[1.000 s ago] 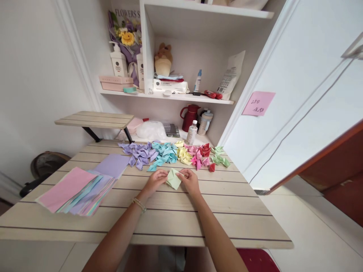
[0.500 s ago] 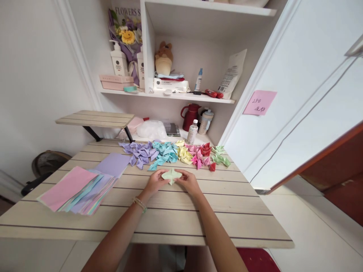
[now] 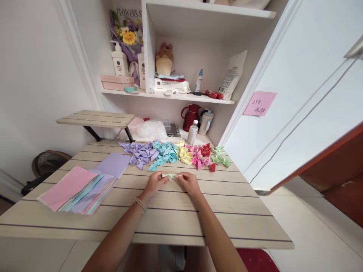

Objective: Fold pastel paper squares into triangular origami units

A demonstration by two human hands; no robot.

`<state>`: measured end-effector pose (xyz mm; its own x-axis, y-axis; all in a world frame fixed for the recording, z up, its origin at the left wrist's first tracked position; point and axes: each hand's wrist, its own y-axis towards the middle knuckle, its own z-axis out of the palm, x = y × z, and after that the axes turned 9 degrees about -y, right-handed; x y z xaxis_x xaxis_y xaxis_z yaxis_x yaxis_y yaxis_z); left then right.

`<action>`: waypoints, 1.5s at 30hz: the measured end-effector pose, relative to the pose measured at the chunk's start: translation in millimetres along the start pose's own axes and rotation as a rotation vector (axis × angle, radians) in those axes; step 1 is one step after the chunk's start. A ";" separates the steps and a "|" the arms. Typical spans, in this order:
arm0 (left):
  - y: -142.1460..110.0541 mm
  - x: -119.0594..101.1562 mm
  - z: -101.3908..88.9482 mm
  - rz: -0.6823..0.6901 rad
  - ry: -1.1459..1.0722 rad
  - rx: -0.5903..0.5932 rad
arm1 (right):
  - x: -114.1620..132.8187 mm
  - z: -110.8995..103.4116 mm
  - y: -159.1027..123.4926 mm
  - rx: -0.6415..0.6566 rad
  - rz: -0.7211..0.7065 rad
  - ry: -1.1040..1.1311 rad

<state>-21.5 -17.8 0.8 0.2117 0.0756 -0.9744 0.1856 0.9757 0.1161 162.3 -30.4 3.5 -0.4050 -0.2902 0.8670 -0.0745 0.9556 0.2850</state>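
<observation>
Closely, left hand (image 3: 154, 184) faces right hand (image 3: 190, 183), both pinching green paper (image 3: 171, 175).

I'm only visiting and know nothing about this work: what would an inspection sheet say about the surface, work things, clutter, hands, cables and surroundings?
Surface: wood-look table, crossed by dark lines.
Work things: pale green folded paper between the hands; loose paper sheets at left; folded pieces behind, grouped by colour.
Clutter: capped bottle upright behind the folded pieces.
Hands: left hand and right hand, fingers holding opposite ends of the green paper.
Cables: dark cable down the right-hand wall.
Surroundings: white shelving behind; pink note on the wall.
</observation>
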 end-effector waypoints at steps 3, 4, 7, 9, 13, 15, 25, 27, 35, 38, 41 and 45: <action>-1.1 -2.0 0.0 -0.044 0.011 -0.013 | 3.2 -0.6 -0.6 0.024 -0.028 0.007; -1.4 -2.5 -0.1 -0.067 0.002 -0.006 | 3.7 -0.4 -0.9 0.038 -0.027 0.009; -1.5 -3.3 -0.6 -0.107 -0.062 0.022 | 2.4 0.8 -1.5 0.050 -0.012 0.006; -1.2 -3.3 -1.2 -0.090 -0.074 0.035 | -0.1 1.5 -1.2 0.035 -0.004 0.003; -0.9 -3.0 -2.4 -0.023 0.050 0.033 | -4.1 0.2 0.9 -0.027 -0.001 -0.062; -0.9 -2.7 -2.4 -0.010 0.057 0.026 | -4.6 -1.6 1.8 -0.070 -0.023 -0.114; 0.5 -1.4 -2.8 -0.095 -0.093 0.035 | -4.7 0.6 2.5 0.012 0.150 0.174; 1.0 -0.4 -3.2 -0.117 -0.134 0.046 | -5.7 1.7 2.6 0.032 0.154 0.191; 1.9 3.4 -5.5 -0.182 -0.144 0.087 | -10.3 5.9 0.9 0.162 0.149 0.199; 1.4 0.7 -5.4 -0.196 -0.173 0.079 | -13.5 7.4 1.2 0.128 0.142 0.136; 0.5 -1.7 -4.7 -0.209 -0.173 0.088 | -15.9 7.7 2.6 0.100 0.132 0.084; -0.1 -2.0 -4.9 -0.228 -0.105 0.135 | -12.1 3.8 3.3 0.122 0.148 0.186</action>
<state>-26.6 -17.0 1.8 0.2469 -0.1711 -0.9538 0.3643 0.9285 -0.0722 163.5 -23.5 -7.7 -0.2461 -0.1403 0.9590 -0.1412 0.9841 0.1077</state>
